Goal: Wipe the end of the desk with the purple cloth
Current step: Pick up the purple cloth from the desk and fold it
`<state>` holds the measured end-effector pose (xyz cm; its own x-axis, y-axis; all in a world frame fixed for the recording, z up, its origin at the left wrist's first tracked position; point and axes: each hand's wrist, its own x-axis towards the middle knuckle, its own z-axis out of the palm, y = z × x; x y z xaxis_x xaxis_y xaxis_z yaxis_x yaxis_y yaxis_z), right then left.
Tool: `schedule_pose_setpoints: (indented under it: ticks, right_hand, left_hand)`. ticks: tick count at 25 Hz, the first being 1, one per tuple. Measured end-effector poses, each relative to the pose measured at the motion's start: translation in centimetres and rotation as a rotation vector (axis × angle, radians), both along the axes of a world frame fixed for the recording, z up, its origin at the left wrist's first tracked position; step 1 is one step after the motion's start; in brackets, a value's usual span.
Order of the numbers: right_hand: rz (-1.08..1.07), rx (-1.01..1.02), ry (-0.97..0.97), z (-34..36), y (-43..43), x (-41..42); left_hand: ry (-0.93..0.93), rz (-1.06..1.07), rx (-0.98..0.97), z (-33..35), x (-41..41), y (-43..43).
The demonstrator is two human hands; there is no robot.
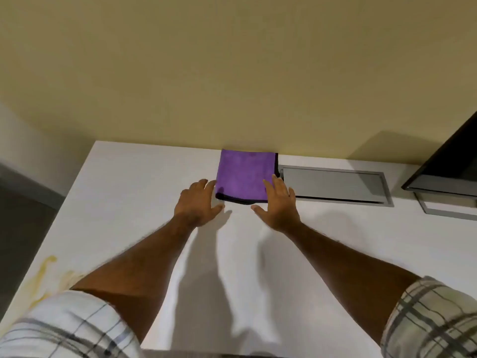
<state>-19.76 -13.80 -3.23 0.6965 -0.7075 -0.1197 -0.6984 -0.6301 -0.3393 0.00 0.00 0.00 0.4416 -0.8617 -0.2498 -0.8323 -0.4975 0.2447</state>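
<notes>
A folded purple cloth with a black edge lies flat on the white desk, against the back wall. My left hand hovers at the cloth's near left corner, fingers spread, fingertips at its edge. My right hand is open too, with its fingers resting over the cloth's near right corner. Neither hand grips the cloth. A yellowish stain marks the desk near its left end, by my left sleeve.
A grey recessed cable flap is set into the desk right of the cloth. A dark monitor on a grey stand is at the far right. The desk's left edge drops to a dark floor.
</notes>
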Motion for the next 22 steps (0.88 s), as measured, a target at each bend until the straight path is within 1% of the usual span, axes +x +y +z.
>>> schedule_pose_setpoints:
  ticks: [1,3,5,7,9,12,15,18,20,22]
  right_hand:
    - [0.003,-0.013,-0.005,-0.5,-1.0,0.3]
    - [-0.053,0.012,0.016,-1.5,-3.4,0.9]
    - [-0.119,0.091,0.037,-2.4,-5.9,1.8]
    - [-0.158,0.16,0.031,-3.4,-8.2,2.8]
    - [-0.173,0.191,0.0,-4.4,-10.3,3.4]
    - [-0.226,0.222,-0.018,-5.7,-12.4,4.4]
    - [-0.268,0.237,0.018,-6.9,-13.4,5.4]
    - [-0.291,0.237,-0.01,-7.5,-13.3,6.5]
    - [-0.322,0.272,-0.068,-7.5,-13.0,7.2]
    - [-0.449,0.356,-0.193,-7.5,-13.0,7.8]
  left_hand:
    - [0.048,0.006,0.011,-0.5,0.3,-1.3]
    - [0.174,0.094,0.031,-1.6,1.0,-3.9]
    - [0.32,0.226,0.041,-2.7,1.6,-6.3]
    - [0.414,0.331,0.014,-4.4,2.1,-8.4]
    - [0.434,0.372,0.013,-5.9,2.6,-10.1]
    - [0.411,0.388,0.01,-7.9,3.7,-12.3]
    - [0.415,0.459,-0.03,-9.2,4.3,-13.7]
    - [0.446,0.567,-0.123,-9.9,4.3,-14.7]
    - [0.493,0.671,-0.174,-9.9,4.4,-15.3]
    - [0.54,0.751,-0.171,-10.0,4.7,-15.9]
